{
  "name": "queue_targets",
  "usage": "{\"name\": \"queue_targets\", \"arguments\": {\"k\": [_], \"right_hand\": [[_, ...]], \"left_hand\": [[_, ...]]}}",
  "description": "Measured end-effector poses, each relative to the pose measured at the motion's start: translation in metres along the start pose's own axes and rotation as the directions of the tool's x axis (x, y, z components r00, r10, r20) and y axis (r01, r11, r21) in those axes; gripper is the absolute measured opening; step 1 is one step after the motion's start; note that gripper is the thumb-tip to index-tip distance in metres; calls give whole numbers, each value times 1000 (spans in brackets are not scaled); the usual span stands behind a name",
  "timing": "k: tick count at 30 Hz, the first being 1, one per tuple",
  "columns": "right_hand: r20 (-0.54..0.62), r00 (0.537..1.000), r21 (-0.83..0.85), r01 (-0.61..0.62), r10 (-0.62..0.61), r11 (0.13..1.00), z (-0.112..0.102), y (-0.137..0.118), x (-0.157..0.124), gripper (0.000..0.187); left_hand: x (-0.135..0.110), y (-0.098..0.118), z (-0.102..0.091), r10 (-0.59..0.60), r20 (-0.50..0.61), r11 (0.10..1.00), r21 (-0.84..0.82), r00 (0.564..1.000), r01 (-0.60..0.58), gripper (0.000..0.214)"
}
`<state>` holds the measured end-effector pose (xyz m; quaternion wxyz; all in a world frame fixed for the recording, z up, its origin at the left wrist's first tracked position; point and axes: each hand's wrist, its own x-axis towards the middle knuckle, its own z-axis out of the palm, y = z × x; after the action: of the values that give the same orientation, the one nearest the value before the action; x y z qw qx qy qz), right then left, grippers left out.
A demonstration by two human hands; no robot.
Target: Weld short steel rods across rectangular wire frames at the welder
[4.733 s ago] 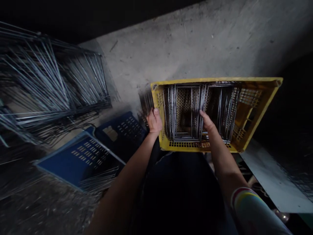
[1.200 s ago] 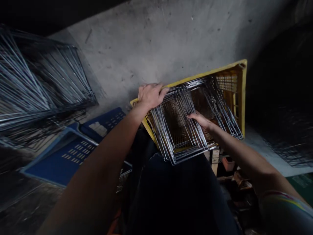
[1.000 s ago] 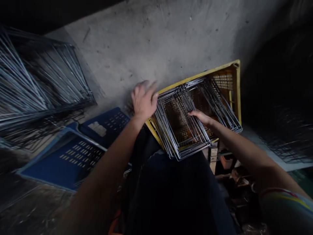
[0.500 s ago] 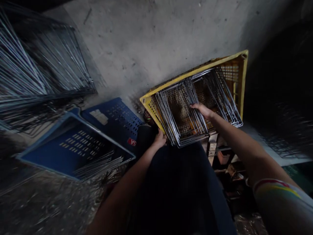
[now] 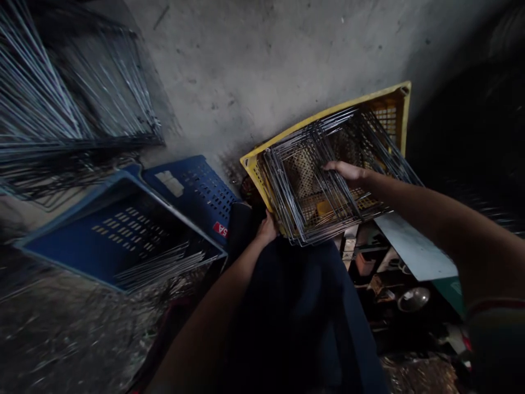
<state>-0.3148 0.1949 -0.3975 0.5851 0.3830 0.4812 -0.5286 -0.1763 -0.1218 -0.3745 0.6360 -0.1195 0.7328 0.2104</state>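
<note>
A tilted yellow plastic crate [image 5: 328,116] holds many thin metal wire frames [image 5: 287,191], stacked in bundles across its opening. At the crate's near left corner, my left hand [image 5: 267,229] is closed on the rim. My right hand [image 5: 346,171] reaches over the crate, its fingers wrapped around the middle bundle of wire frames; its fingertips are partly hidden among the wires. The frames' near ends stick out past the crate's front edge, close to my dark-clothed legs [image 5: 303,306].
To the left lie two blue plastic crates [image 5: 94,219], one with thin wires inside. A large stack of wire frames [image 5: 49,98] stands at the upper left. Grey concrete floor [image 5: 246,65] lies beyond. At lower right are a pale board [image 5: 414,251] and a round metal bowl [image 5: 413,299].
The wire frames in the crate have shifted rightward, and some now overhang its right front side. My right hand has moved slightly right and up, still on the wires. My left hand stays at the rim.
</note>
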Motion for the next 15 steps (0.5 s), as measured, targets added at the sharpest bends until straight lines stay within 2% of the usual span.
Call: {"name": "queue_targets", "arguments": {"k": [4,6,9,11,13,14,15], "right_hand": [[-4,1000,22,1,-1,1000,7,-9,5,24],[-22,999,26,28,-27,999,12,-4,12,19],[-70,988,58,141,-137,988,17,14,28,19],[-94,974,82,215,-208,973,16,26,40,25],[-92,969,87,236,-228,968,14,34,48,30],[-89,969,84,236,-229,968,13,35,51,31],[-87,969,80,239,-232,968,13,36,52,31]], "left_hand": [[-4,4,-1,-11,7,999,37,1000,11,83],[-4,7,-1,-13,9,998,59,1000,12,76],[-1,9,-5,-8,23,995,96,1000,6,64],[-4,6,-15,11,52,992,125,999,-18,56],[-15,5,-31,32,86,987,157,996,-45,46],[-23,6,-42,43,75,982,178,996,-56,41],[-32,10,-55,64,13,977,205,998,-65,38]]}}
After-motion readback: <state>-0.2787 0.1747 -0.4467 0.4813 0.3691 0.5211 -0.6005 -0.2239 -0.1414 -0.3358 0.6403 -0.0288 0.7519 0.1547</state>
